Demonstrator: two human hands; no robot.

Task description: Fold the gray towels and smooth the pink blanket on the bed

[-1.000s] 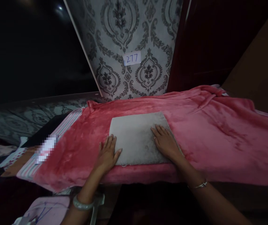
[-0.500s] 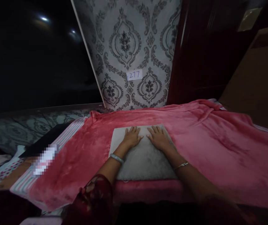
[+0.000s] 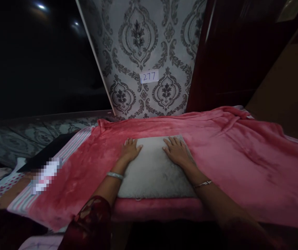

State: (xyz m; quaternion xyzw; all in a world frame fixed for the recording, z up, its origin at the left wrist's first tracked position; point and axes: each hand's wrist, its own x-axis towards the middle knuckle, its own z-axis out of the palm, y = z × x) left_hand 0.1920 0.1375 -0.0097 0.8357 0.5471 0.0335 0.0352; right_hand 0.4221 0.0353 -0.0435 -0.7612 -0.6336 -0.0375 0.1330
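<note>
A grey, plush-looking piece of cloth (image 3: 154,173), roughly square, lies flat on the pink blanket (image 3: 242,166) in front of me. It may be folded; I cannot tell. My left hand (image 3: 130,150) rests palm down on its far left corner, fingers pointing away from me. On the far right part of the cloth lies my right hand (image 3: 177,151), also palm down with fingers spread. Neither hand grips anything. A pale bangle (image 3: 114,175) circles the left wrist and a thin bracelet (image 3: 202,184) the right.
Behind the blanket rises a patterned wall (image 3: 138,41) bearing a paper label (image 3: 149,76) marked 277. A large dark screen (image 3: 34,62) stands at left, a dark red panel (image 3: 224,59) and a brown board (image 3: 287,80) at right. Spotted cloth (image 3: 8,185) lies at the left edge.
My left hand has slid left across the grey cloth to its far left corner. My right hand stays in about the same place. The camera view has shifted slightly.
</note>
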